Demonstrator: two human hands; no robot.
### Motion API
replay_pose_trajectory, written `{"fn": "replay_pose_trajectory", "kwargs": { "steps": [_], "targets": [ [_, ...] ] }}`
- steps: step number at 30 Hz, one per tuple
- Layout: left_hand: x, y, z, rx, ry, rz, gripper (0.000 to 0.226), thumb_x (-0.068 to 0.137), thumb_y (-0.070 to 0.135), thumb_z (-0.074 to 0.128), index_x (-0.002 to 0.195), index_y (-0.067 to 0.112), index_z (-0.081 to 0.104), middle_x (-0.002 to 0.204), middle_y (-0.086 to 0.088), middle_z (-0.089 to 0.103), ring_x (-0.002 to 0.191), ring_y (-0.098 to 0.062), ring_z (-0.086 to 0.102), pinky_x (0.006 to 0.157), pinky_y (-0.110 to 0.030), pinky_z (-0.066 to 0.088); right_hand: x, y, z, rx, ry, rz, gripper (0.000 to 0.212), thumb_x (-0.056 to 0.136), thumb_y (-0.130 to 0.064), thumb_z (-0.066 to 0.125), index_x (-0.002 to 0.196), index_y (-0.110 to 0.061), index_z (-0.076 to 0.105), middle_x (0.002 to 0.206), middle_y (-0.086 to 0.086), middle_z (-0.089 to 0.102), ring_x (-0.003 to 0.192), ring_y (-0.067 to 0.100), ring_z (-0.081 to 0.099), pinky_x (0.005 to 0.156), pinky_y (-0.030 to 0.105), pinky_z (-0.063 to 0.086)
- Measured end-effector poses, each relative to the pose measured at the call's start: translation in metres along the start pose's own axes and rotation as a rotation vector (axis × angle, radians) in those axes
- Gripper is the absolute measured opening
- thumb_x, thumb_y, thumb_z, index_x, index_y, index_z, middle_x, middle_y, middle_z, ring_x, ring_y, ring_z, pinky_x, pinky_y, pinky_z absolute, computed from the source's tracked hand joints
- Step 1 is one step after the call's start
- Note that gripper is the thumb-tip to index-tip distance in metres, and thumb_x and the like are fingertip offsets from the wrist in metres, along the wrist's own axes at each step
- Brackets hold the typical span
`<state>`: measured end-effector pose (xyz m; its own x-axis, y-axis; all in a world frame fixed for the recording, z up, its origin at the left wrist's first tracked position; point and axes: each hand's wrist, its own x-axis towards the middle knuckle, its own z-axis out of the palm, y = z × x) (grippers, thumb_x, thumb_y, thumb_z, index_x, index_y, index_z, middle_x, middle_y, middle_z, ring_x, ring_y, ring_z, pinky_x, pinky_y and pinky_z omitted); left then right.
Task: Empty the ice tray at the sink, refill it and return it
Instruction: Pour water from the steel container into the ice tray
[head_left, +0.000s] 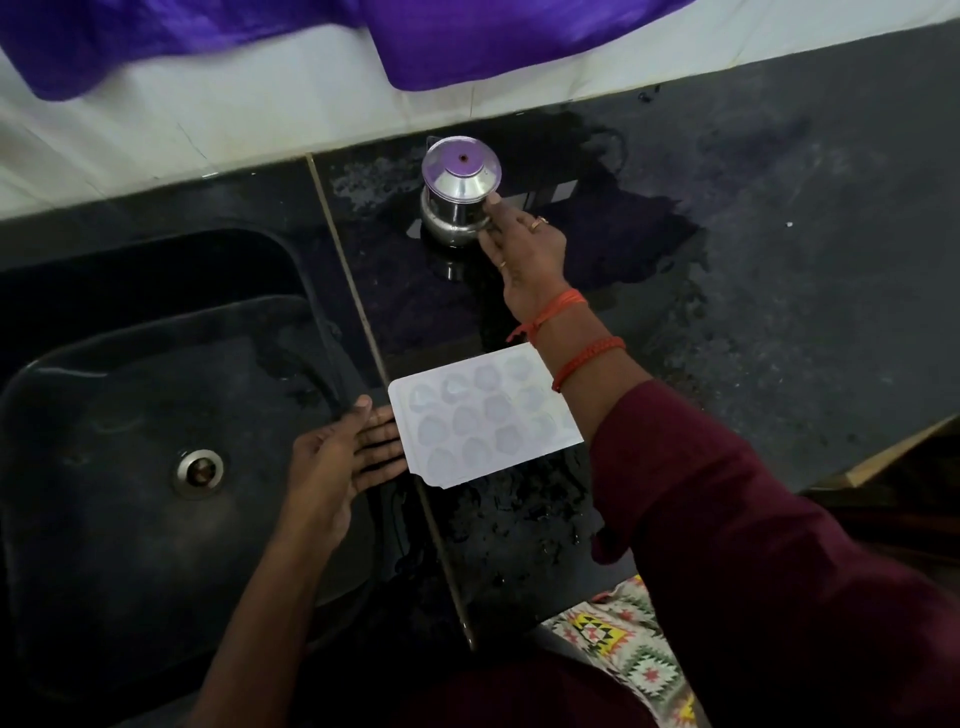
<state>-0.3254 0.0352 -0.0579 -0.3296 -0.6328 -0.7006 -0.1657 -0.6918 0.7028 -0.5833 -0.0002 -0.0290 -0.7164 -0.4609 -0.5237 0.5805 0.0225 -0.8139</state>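
White tray flat beside the sink, one hand at its edge, the other on a pot

Nearest, at 7 o'clock, the left hand (343, 457) lies with fingers straight and together, tips touching the short left edge of the white plastic ice tray (488, 415) – it rests flat on the wet black stone surface (779, 234), just right of the black sink (130, 545). Farther, at 12 o'clock, the right hand (524, 249) curls fingers and thumb round the upright lidded steel pot (460, 192).
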Motion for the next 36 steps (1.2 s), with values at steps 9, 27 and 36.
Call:
{"fn": "replay_pose_trajectory", "kwargs": {
  "steps": [9,27,36],
  "targets": [
    [-0.005,-0.002,0.002,-0.018,0.024,0.004,0.035,0.099,0.035,0.057,0.098,0.004,0.074,0.091,-0.014,0.078,0.083,-0.025,0.076,0.058,-0.027,0.06,0.007,-0.004,0.009,0.017,0.02,0.036,0.023,0.086,-0.011,0.077,0.069,-0.01,0.063,0.077,0.008,0.064,0.076,0.016,0.064,0.094,0.038,0.058],
    [-0.013,-0.02,0.005,-0.015,0.039,0.032,0.032,0.097,0.032,0.061,0.099,0.002,0.073,0.09,-0.012,0.078,0.082,-0.024,0.076,0.061,-0.027,0.06,-0.027,-0.001,-0.053,-0.293,-0.201,-0.116,0.032,0.093,-0.014,0.071,0.123,-0.006,0.066,0.116,0.012,0.069,0.109,0.02,0.067,0.095,0.033,0.057],
    [-0.01,-0.03,0.005,0.001,0.063,0.069,0.012,0.094,0.014,0.067,0.099,0.007,0.074,0.095,-0.014,0.076,0.075,-0.019,0.075,0.06,-0.023,0.059,-0.064,-0.003,-0.115,-0.491,-0.106,-0.387,0.018,0.093,-0.017,0.07,0.108,-0.009,0.075,0.106,0.005,0.075,0.103,0.016,0.071,0.092,0.038,0.059]
  ]
}}
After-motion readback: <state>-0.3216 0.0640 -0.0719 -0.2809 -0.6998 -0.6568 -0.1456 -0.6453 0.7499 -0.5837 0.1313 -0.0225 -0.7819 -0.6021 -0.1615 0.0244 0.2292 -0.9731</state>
